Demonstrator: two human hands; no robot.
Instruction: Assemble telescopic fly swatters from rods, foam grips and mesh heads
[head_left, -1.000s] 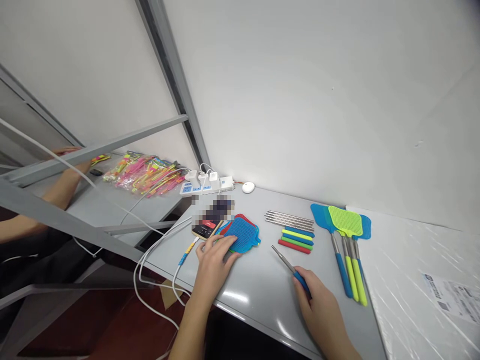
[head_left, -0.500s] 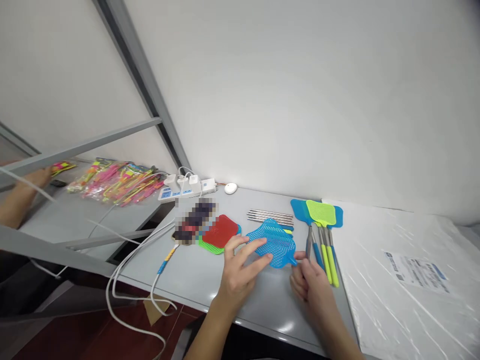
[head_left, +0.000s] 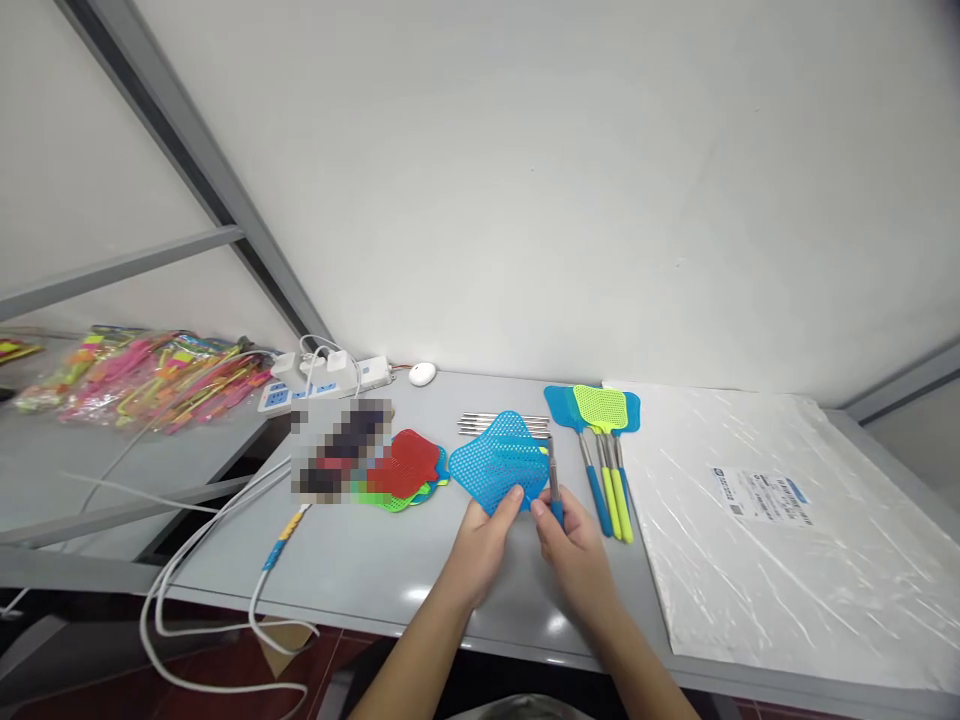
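My left hand [head_left: 480,550] is closed on a blue mesh fly swatter head [head_left: 495,460], its thumb on top near the narrow neck. My right hand [head_left: 576,545] grips a swatter handle [head_left: 556,505] with a blue grip and a metal rod that points up and away. Fingers of both hands meet near the neck of the head, and whether the rod touches it I cannot tell. Behind the blue head lie several thin metal rods [head_left: 480,421]. To the left is a pile of loose swatter heads [head_left: 411,462], red on top with green and blue under it.
Several swatters with handles [head_left: 601,408], blue and yellow-green, lie right of my hands. Beyond them is a large white plastic-wrapped package [head_left: 705,570]. On the left are a power strip [head_left: 322,385], white cables [head_left: 161,590], a pixelated item and bagged colourful goods [head_left: 172,375].
My left hand has closed on the blue head, its fingers having lain spread over it before. Both hands are closer together. The view has swung right, and another person's hand has left it.
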